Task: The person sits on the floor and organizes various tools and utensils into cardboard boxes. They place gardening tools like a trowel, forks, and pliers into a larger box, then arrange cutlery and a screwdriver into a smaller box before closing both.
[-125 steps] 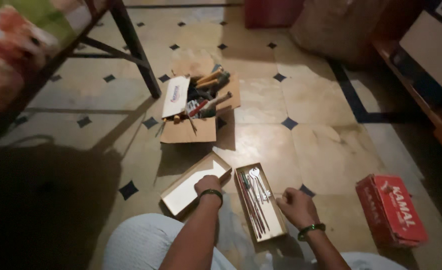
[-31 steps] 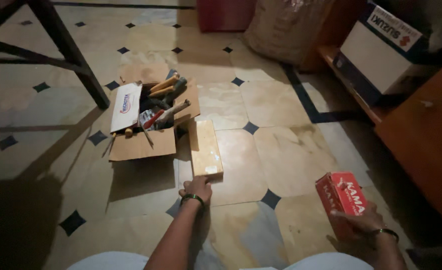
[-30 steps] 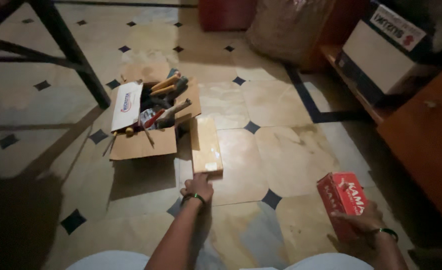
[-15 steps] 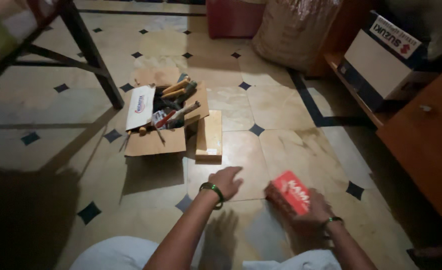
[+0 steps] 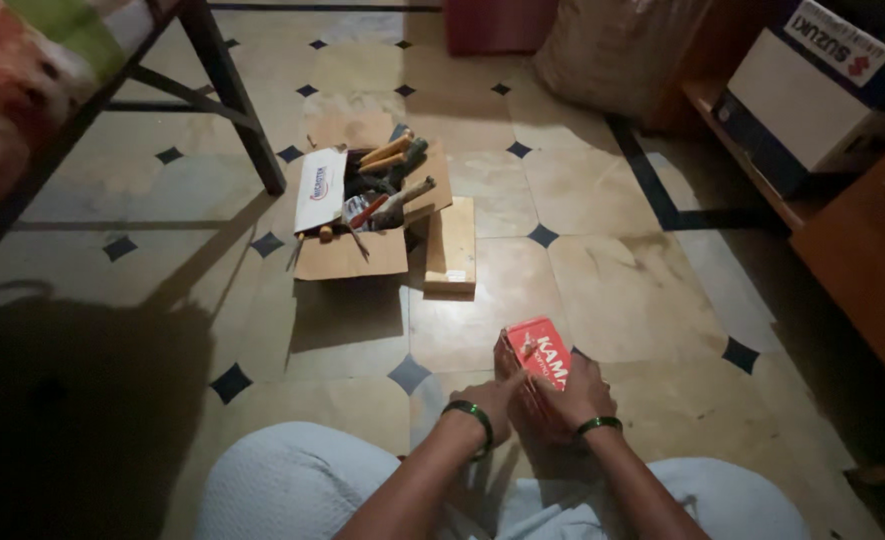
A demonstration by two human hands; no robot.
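Note:
A small red box (image 5: 539, 352) stands on the tiled floor just in front of my knees. My right hand (image 5: 568, 400) grips its right side and my left hand (image 5: 494, 397) presses against its left side. Both wrists wear green bangles. Farther out, a closed flat wooden box (image 5: 450, 243) lies next to an open cardboard box (image 5: 354, 212) filled with several hand tools.
A dark metal table leg (image 5: 230, 92) stands at the upper left, under a bed or table with patterned cloth. At the right are a wooden shelf (image 5: 867, 250) and a white carton (image 5: 812, 90). A sack (image 5: 617, 45) leans at the top.
My right hand brought the red box from the far right to the floor before me. My left hand left the wooden box, now closed beside the cardboard box, and joined it.

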